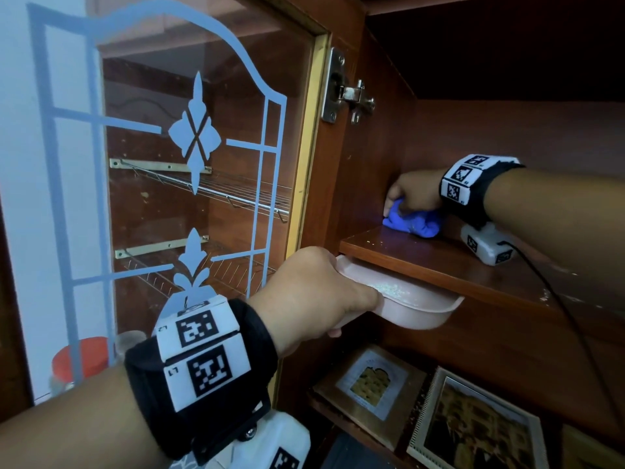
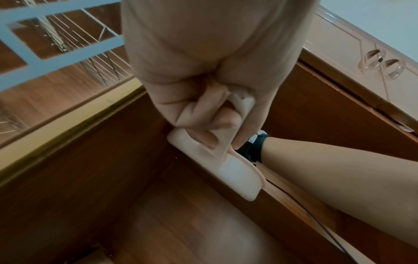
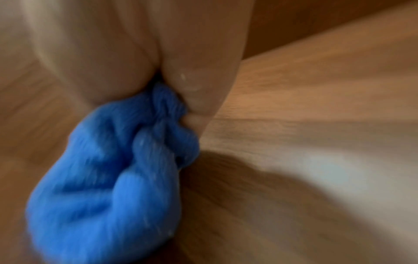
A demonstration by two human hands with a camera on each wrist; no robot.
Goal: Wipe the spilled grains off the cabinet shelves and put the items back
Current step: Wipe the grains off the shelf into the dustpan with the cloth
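Observation:
My right hand (image 1: 411,194) grips a bunched blue cloth (image 1: 414,223) on the wooden cabinet shelf (image 1: 422,262), near its back left corner. The right wrist view shows the blue cloth (image 3: 108,187) squeezed in my right hand (image 3: 144,59) against the wood, blurred. My left hand (image 1: 318,292) holds a pale pink tray (image 1: 416,308) just under the shelf's front edge, with white grains (image 1: 394,288) lying in it. In the left wrist view the fingers (image 2: 217,123) curl round the pink tray (image 2: 235,176), which touches the shelf edge. A few grains speckle the shelf front.
The glass cabinet door (image 1: 189,164) with blue patterns stands open at the left, wire racks behind it. Framed pictures (image 1: 473,424) lie on the lower shelf. A red-lidded jar (image 1: 79,360) stands at the lower left. A black cable (image 1: 575,326) hangs from my right wrist.

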